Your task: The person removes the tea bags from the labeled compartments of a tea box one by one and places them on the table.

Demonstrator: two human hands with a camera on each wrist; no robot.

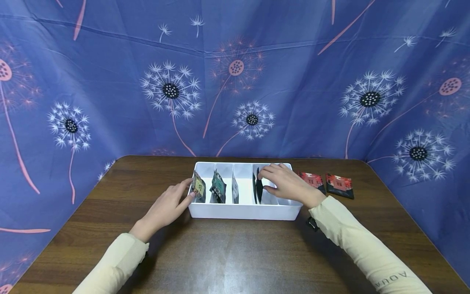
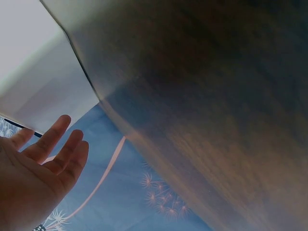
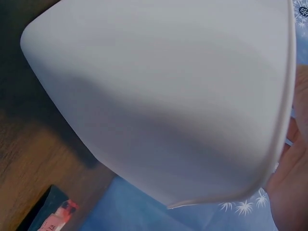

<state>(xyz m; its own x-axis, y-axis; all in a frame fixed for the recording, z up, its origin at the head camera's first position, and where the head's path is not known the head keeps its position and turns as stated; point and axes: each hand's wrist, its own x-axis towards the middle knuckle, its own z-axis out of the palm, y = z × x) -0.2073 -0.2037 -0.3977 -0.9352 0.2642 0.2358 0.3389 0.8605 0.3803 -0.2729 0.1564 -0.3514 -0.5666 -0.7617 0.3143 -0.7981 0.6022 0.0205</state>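
Observation:
A white divided tray (image 1: 242,211) stands on the wooden table, small flat sachets upright in its compartments. At the left end is a yellow-labelled sachet (image 1: 199,187), then a green one (image 1: 218,187), then a pale grey one (image 1: 235,190). Two dark sachets stand close together in the fourth compartment. My right hand (image 1: 288,183) reaches over the tray and pinches the right-hand dark sachet (image 1: 259,192) near its top. My left hand (image 1: 167,206) rests against the tray's left end, fingers loosely extended. In the right wrist view the tray wall hides the fingertips.
Two red-and-black sachets (image 1: 339,185) (image 1: 312,180) lie on the table (image 1: 235,253) right of the tray, near my right forearm. A blue dandelion-print cloth (image 1: 293,81) hangs behind the table's back edge.

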